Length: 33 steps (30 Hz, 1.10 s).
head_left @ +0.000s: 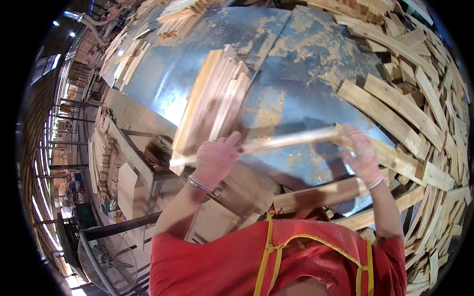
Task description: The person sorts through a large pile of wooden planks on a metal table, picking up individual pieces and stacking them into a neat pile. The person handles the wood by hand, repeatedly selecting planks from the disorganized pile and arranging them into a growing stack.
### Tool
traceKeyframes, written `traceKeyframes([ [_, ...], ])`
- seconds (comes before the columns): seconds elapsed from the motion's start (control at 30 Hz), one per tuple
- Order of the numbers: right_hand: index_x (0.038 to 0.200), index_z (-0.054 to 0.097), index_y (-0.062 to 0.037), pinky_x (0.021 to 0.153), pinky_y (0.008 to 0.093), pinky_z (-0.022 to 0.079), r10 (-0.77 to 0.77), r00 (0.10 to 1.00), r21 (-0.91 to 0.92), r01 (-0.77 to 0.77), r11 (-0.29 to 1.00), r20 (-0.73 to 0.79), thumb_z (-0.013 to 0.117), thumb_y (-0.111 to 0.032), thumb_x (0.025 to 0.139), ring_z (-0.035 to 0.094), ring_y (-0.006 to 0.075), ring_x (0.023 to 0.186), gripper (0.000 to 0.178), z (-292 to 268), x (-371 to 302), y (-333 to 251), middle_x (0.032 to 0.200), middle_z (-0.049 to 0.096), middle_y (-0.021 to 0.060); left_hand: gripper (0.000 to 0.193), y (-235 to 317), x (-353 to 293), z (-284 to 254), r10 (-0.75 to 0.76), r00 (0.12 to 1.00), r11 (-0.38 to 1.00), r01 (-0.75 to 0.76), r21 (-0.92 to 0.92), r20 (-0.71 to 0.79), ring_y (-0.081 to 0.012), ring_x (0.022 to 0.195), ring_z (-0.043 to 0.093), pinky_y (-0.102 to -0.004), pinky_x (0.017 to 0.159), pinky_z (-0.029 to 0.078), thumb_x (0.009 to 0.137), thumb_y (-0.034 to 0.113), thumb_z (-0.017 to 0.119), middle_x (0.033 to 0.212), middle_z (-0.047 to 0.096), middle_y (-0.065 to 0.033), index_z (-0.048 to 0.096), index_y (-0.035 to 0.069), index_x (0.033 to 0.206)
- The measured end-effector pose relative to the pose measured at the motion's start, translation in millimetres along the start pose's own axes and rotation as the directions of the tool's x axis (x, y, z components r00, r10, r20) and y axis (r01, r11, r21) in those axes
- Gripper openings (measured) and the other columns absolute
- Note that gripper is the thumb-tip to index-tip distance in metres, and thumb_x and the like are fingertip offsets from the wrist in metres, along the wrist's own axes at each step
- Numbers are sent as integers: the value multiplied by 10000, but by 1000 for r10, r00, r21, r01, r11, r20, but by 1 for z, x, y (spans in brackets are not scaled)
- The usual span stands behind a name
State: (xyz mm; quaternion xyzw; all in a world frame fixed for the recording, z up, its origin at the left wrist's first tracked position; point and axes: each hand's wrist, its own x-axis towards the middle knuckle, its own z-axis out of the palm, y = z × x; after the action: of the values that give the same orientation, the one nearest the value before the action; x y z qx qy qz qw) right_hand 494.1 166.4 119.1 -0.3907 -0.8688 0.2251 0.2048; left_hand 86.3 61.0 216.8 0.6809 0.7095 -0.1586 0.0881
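Both hands on one long wooden slat (291,139), held flat across the near edge of the bench (296,93). Left hand (216,160) is closed around its left part, right hand (362,154) is wrapped on the right end; gripping far apart looks like the way to keep a thin, long piece level and stop it twisting. Both in pink knit gloves.

The slat hangs just above the metal top, not resting on it as far as I can tell. Its left part sits just beside the near end of the neat stack of slats (215,101) at the bench's left side, likely kept square so pieces stay sorted. Loose boards (395,118) are heaped along the right edge. Sawdust (321,54) is smeared over the far right area. A fan (106,259) stands on the floor lower left.
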Motion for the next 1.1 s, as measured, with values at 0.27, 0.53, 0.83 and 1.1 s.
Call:
traceKeyframes([
  [0.27,1677,344,-197,1249,487,373,628,758,-730,-327,600,176,916,-352,717,481,371,1485,1128,-17,-58,109,1595,513,151,769,-163,42,61,-447,892,657,277,-701,-66,-375,1297,671,-409,1077,528,938,343,730,1432,676,-251,486,72,1615],
  [0.53,1673,328,-59,1061,484,524,690,644,-227,-655,721,331,779,-465,825,688,427,1222,1043,-4,55,12,1359,679,293,618,-238,76,87,-502,865,718,406,-565,-16,-443,1227,673,-536,1069,514,1013,391,510,1351,673,-256,502,104,1560],
  [0.83,1354,621,12,1006,445,504,479,838,279,-540,794,260,597,-481,1029,662,374,1067,591,214,157,-36,1175,691,246,825,-201,66,85,-352,918,895,272,-353,-183,-408,1258,654,-471,1062,555,878,400,813,1458,609,-219,491,77,1565],
  [1.1,1421,530,86,866,423,623,362,689,390,-681,620,628,636,-513,1055,576,199,741,710,235,254,-187,999,657,223,822,-220,51,76,-414,904,862,353,-364,-104,-435,1285,635,-516,1052,546,893,445,812,1404,633,-230,493,99,1566],
])
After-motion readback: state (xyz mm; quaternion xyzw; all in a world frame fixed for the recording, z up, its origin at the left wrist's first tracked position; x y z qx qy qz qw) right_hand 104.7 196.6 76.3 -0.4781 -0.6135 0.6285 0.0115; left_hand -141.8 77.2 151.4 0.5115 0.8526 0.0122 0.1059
